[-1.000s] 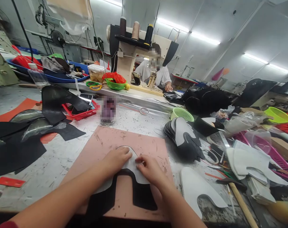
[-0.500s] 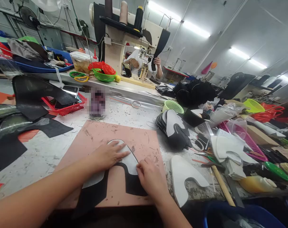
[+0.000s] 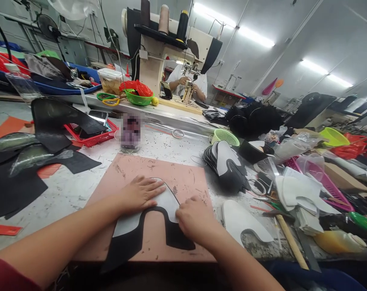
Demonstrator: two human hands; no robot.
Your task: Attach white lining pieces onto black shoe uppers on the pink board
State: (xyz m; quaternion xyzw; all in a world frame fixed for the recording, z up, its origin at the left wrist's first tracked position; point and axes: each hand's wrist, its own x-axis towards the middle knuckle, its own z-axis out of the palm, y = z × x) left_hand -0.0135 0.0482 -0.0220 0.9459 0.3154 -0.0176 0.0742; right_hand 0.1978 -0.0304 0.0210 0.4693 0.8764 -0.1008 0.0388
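Note:
A black shoe-upper piece with a grey-white lining (image 3: 165, 201) lies on a pink board (image 3: 141, 163), its cut-out curve toward me and one black leg hanging past the front edge. My left hand (image 3: 141, 195) lies flat over its upper left part, fingers stretched out. At the piece's right edge is my right hand (image 3: 195, 216), fingers curled and closed on that edge, the fingertips partly hidden. A dark line runs along the curved rim between the two hands.
Right of the board lie white templates (image 3: 244, 222), a stack of similar pieces (image 3: 224, 165) and a wooden-handled hammer (image 3: 292, 242). Black pieces (image 3: 22, 178) and a red basket (image 3: 94, 139) are at left. Behind a sewing machine (image 3: 151, 60) a person works.
The view has shifted slightly. My left fingers have drawn closer together, and my right hand has turned a little at the same edge. The co-worker's raised hand has come down to the machine.

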